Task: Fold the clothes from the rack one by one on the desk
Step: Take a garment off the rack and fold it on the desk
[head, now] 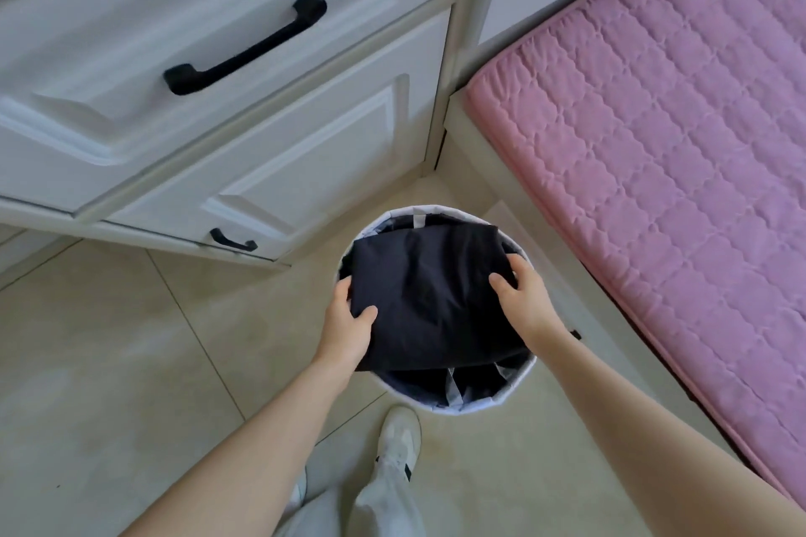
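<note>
A folded dark navy garment [429, 292] is held flat over the mouth of a round white laundry basket [519, 382] on the floor. My left hand [346, 320] grips its left edge, thumb on top and fingers underneath. On the right edge, my right hand [521, 296] grips it the same way. More dark cloth [436, 382] lies inside the basket below the garment.
White cabinet drawers with black handles [244, 41] stand to the left and behind the basket. A bed with a pink quilted cover [680, 135] runs along the right. Beige floor tiles [109, 362] lie around the basket; my white shoe [399, 438] is just in front of it.
</note>
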A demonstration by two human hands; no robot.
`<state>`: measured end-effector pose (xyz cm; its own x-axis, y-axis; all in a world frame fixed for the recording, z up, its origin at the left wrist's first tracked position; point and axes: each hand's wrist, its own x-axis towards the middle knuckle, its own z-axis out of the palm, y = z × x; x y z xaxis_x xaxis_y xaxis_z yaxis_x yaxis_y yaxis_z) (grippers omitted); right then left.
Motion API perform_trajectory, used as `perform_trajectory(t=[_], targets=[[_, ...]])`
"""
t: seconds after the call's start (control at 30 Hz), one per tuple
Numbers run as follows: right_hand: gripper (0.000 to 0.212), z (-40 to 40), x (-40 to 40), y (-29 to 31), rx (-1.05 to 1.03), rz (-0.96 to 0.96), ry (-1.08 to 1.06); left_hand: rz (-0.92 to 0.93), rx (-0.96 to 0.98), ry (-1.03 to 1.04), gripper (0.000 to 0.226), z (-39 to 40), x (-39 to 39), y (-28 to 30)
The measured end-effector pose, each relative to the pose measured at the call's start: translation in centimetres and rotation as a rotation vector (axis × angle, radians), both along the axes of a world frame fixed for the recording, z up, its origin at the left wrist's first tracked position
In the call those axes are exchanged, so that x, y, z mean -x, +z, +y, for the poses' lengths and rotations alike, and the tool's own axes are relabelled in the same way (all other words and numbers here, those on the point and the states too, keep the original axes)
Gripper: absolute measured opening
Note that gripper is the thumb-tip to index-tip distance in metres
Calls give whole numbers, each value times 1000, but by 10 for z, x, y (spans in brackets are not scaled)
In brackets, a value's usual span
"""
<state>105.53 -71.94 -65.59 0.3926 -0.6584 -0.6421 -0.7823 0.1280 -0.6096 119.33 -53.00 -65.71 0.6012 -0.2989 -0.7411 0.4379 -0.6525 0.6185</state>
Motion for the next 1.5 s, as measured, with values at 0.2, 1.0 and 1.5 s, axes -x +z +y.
perform_trajectory(t=[0.2, 1.0, 1.5], targets=[[49, 13, 20, -57, -86, 281, 90, 52, -259, -207, 76, -12, 16, -51], [59, 31, 16, -61, 49, 577, 541, -537, -827, -1627, 52, -27, 9, -66], [35, 124, 73, 179, 148, 150, -95, -209, 39, -921, 36, 26, 28, 158]])
